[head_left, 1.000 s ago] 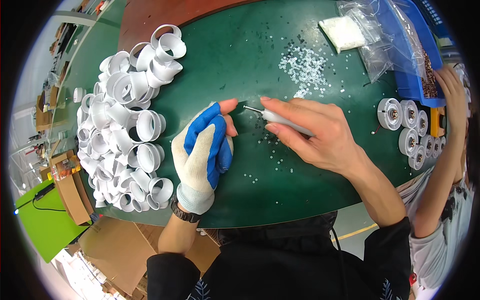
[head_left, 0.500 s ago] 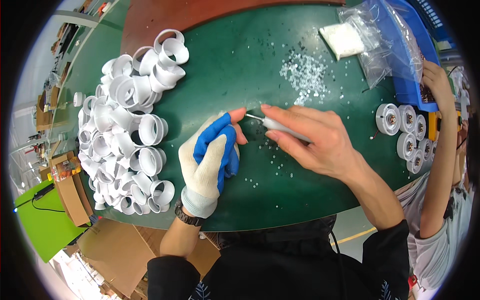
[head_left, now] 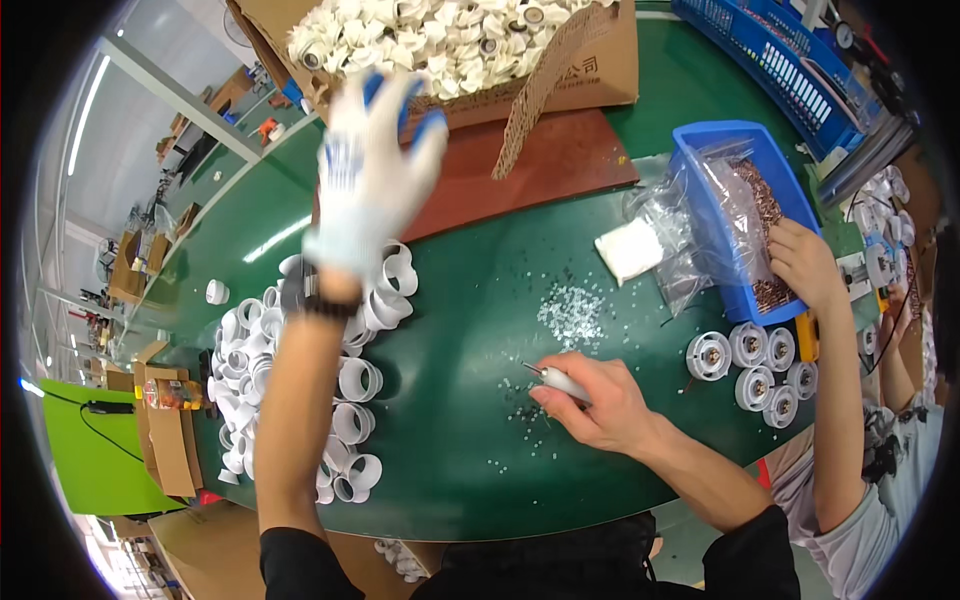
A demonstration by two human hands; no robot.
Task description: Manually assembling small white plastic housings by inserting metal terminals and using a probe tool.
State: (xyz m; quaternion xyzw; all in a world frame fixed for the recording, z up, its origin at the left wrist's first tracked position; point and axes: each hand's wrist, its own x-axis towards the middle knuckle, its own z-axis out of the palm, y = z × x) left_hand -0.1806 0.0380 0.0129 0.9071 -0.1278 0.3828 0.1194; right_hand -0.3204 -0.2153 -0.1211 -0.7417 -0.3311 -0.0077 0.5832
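Note:
My left hand (head_left: 368, 170), in a white glove with blue-coated fingertips, is stretched out over the near left edge of an open cardboard box (head_left: 590, 90). Its fingers look spread and hold nothing I can see, though motion blurs them. Cream-coloured bladed plastic parts (head_left: 430, 45), like small impellers, fill the box. My bare right hand (head_left: 600, 400) grips a white-handled tool (head_left: 565, 384) with a thin metal tip pointing left. Beyond that tip, tiny clear rings (head_left: 573, 317) lie scattered on the green table (head_left: 450, 400).
White plastic collars (head_left: 245, 370) are heaped under my left forearm. A brown board (head_left: 560, 160) lies before the box. On the right are a plastic bag of white material (head_left: 632, 250), a blue bin (head_left: 735, 135) with a co-worker's hand (head_left: 803, 262) in it, and round white units (head_left: 708, 356).
My left hand has left the tool tip and swung up and forward to the box. The view has shifted forward, bringing the box into sight. My right hand keeps the tool.

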